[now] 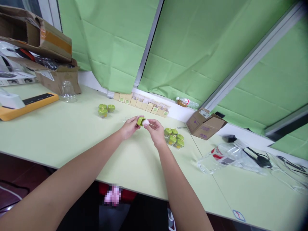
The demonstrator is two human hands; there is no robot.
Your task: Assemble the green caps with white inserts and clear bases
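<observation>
My left hand is closed around a small green lid, its hollow side turned to the right. Between the fingertips of my right hand is a small white piece, held at the lid's opening; its exact kind is too small to tell. A cluster of small clear containers with green lids stands just right of my right hand. Farther left, several more green-lidded containers sit together. Something clear, partly hidden, lies on the table behind my left hand.
Small cardboard boxes line the back edge. At left are open cartons, a glass jar and an orange-edged device. To the right lie a carton, a large plastic bottle, a small bottle and cables.
</observation>
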